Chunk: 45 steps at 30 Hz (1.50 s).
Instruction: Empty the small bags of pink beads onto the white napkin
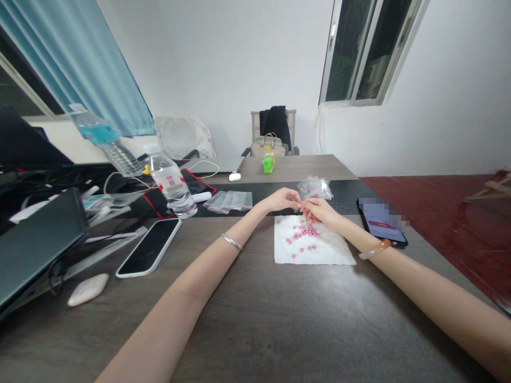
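Note:
My left hand [282, 199] and my right hand [320, 211] meet fingertip to fingertip above the far edge of a white paper sheet [319, 254]. Both are closed in a pinch, and whatever lies between their fingers is too small to make out. Small pink round pieces [306, 231] are scattered over the sheet, most densely just below my right hand. Behind the hands lies a heap of clear plastic bags [315, 187], some with pink inside. Flat clear bags [231, 201] lie to the left of my left forearm.
On the left stand two water bottles [171, 181], a laptop [40, 244], a white-edged phone [149, 249] and a white mouse [88, 289]. Another phone [382, 222] lies right of the sheet. Farther back are a green object [269, 163] and a closed laptop [211, 166].

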Each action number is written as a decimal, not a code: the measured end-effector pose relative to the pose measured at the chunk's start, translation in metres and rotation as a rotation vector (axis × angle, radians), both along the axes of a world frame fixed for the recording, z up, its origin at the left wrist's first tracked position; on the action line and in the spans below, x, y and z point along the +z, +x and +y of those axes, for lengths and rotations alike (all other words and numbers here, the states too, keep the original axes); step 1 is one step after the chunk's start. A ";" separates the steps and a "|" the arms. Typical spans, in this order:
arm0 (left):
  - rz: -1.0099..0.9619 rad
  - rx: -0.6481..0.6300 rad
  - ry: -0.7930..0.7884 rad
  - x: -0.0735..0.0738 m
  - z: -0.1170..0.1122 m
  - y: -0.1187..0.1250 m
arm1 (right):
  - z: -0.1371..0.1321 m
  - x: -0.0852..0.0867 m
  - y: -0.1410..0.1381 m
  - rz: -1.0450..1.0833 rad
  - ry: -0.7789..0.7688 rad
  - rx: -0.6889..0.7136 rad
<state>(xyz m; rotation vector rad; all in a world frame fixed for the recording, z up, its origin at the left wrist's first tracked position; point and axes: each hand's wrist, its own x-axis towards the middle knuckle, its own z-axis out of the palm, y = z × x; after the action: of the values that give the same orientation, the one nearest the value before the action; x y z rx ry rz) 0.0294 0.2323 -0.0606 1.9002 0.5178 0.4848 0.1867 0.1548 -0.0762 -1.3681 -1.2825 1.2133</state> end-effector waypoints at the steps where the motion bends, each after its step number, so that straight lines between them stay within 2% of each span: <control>1: 0.015 -0.012 0.016 0.003 0.000 -0.001 | -0.001 0.001 0.000 -0.001 0.001 0.012; 5: 0.108 -0.002 0.132 0.012 -0.001 -0.004 | -0.004 0.004 0.001 0.011 0.011 0.067; 10: 0.213 0.097 0.324 0.021 -0.015 0.000 | -0.004 0.003 0.002 0.034 0.026 0.066; 12: 0.247 0.160 0.446 0.025 -0.025 0.004 | -0.003 0.001 0.003 0.044 0.034 0.043; 14: 0.335 0.213 0.631 0.029 -0.033 0.007 | -0.003 -0.001 0.004 0.053 0.048 0.026; 17: 0.498 0.203 0.810 0.032 -0.037 0.006 | -0.005 -0.002 0.004 0.053 0.076 0.031; 24: 0.489 0.087 0.736 0.031 -0.029 -0.001 | -0.008 -0.003 0.002 0.031 0.129 0.057; 26: 0.470 0.092 0.748 0.031 -0.031 0.000 | -0.007 -0.004 0.002 0.035 0.131 0.054; 34: 0.480 0.278 0.879 0.035 -0.038 0.005 | -0.009 -0.004 0.001 0.042 0.161 0.007; 39: 0.392 0.469 0.800 0.042 -0.037 0.001 | -0.014 -0.002 -0.006 0.070 0.179 -0.046; 42: 0.375 0.508 0.807 0.047 -0.044 0.003 | -0.013 -0.002 -0.006 0.128 0.161 -0.107; 45: 0.379 0.474 0.858 0.050 -0.054 0.010 | -0.010 -0.002 -0.003 0.198 0.114 -0.134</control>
<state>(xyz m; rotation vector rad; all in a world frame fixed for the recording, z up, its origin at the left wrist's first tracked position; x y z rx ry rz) 0.0394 0.1782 -0.0109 2.7231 1.1598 0.7332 0.1841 0.1453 -0.0786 -1.1996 -1.0872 1.1355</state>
